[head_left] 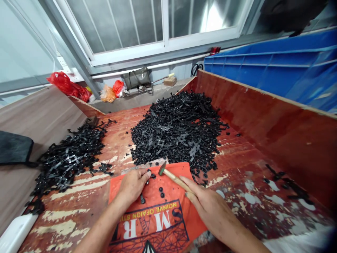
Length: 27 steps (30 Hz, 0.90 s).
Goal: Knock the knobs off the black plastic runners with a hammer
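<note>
In the head view my right hand is wrapped round the wooden handle of a small hammer, its metal head raised near the top of an orange printed cloth. My left hand lies over the left part of the cloth, thumb and finger pinched on a small black part. Below those fingers, a black strip with a round end shows partly. Two round black pieces lie on the cloth between my hands. A large heap of black parts rises just beyond the cloth.
To the left, another pile of linked black parts rests against a wooden board. A red-brown board walls the right side, with a blue crate behind it. Bags and a wooden block sit below the window.
</note>
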Each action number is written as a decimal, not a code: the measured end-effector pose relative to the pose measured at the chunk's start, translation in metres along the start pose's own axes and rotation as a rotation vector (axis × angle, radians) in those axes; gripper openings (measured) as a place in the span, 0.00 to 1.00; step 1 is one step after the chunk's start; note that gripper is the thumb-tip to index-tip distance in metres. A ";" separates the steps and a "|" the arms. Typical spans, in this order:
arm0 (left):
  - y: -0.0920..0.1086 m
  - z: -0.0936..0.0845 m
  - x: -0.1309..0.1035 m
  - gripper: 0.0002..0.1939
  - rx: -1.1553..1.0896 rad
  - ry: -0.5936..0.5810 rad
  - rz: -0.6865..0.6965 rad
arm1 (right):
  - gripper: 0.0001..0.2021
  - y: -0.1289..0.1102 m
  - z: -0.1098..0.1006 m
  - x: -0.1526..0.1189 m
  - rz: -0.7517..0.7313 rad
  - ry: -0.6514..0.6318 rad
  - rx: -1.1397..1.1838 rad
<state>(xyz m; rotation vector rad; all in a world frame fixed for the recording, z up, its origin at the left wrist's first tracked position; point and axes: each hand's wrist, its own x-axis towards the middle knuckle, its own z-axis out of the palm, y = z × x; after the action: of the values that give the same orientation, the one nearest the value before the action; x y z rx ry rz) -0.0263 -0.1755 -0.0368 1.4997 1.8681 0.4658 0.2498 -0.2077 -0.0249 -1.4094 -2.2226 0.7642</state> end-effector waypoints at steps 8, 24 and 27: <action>0.012 -0.003 -0.011 0.22 0.179 0.019 0.083 | 0.29 -0.014 0.010 0.006 -0.123 -0.061 -0.102; 0.019 -0.001 -0.015 0.23 0.380 0.068 0.071 | 0.27 -0.015 0.002 0.008 -0.124 0.046 -0.041; 0.018 -0.001 -0.015 0.22 0.382 0.060 0.082 | 0.26 -0.016 0.005 0.007 -0.105 -0.052 -0.108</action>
<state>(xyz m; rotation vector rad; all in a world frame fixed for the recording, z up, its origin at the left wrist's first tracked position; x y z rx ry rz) -0.0132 -0.1846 -0.0201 1.8328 2.0293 0.1975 0.2328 -0.2076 -0.0188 -1.3226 -2.3899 0.6610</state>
